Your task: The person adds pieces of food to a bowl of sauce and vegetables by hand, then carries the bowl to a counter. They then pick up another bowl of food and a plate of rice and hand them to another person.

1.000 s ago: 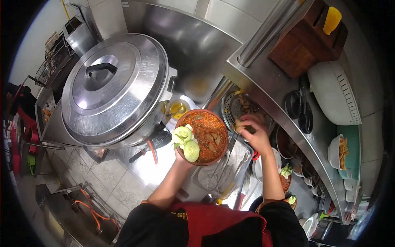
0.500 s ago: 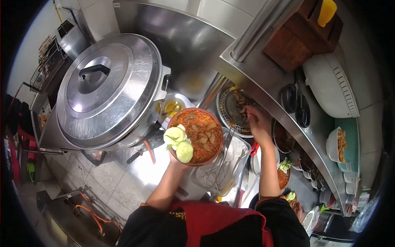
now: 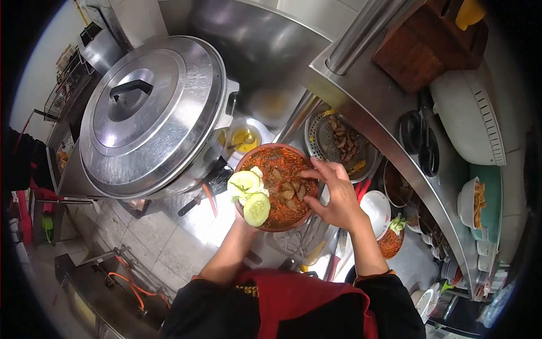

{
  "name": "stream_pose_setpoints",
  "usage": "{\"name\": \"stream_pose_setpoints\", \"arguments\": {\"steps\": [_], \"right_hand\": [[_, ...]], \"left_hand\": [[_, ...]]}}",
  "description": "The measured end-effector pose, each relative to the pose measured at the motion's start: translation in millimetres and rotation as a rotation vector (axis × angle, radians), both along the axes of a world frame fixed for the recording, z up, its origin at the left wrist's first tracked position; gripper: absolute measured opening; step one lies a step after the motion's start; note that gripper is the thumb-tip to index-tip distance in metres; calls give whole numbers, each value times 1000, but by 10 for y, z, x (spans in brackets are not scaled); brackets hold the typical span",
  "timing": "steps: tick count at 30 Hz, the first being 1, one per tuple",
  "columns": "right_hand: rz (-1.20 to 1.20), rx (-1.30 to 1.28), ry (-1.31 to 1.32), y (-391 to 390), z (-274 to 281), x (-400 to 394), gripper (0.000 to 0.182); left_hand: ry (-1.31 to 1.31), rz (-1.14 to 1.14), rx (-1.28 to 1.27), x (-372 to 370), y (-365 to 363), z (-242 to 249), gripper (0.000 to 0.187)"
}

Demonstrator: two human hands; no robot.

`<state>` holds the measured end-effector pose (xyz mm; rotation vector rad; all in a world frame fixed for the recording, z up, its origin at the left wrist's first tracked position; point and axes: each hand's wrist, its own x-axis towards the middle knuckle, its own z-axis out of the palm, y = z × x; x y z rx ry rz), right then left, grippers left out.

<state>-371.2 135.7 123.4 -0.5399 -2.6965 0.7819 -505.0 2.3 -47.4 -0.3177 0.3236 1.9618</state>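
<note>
bowl (image 3: 278,186) of rice, cucumber (image 3: 257,208), right hand (image 3: 333,195) above

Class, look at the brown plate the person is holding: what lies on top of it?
On the brown plate: orange-red rice, brown fried pieces, cucumber slices. The right hand covers its right edge; the left hand beneath is hidden.

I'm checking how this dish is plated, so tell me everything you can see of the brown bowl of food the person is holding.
The brown bowl is round and shallow, earthenware by its look, held about level from beneath by the left hand, in front of the big steel pot. It is full of orange-red rice or noodles, too blurred to tell which, with brown fried pieces in the middle and cucumber slices with a pale leaf at its left edge. The right hand reaches over its right rim, fingertips at the brown pieces.
</note>
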Motion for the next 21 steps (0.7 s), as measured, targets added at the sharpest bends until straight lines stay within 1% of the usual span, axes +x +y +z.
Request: {"name": "stream_pose_setpoints", "arguments": {"steps": [2, 5, 8, 11, 15, 18, 21], "right_hand": [[18, 57, -41, -33, 23, -24, 86], [-42, 135, -92, -108, 35, -20, 86], [-59, 158, -147, -152, 36, -20, 87], [-70, 208, -120, -194, 25, -10, 86], [-58, 184, -58, -227, 86, -36, 80], [-52, 148, 29, -235, 29, -58, 75], [-63, 146, 96, -279, -52, -130, 70]], "left_hand": [[18, 7, 51, 5, -30, -12, 37], [31, 17, 107, 33, -52, 46, 38], [39, 24, 159, 61, -86, 75, 38], [49, 28, 216, 89, -104, 104, 39], [71, 38, 290, 103, -116, 155, 40], [238, 131, 357, 139, -141, 140, 42], [237, 122, 344, 158, -164, 59, 45]]}}
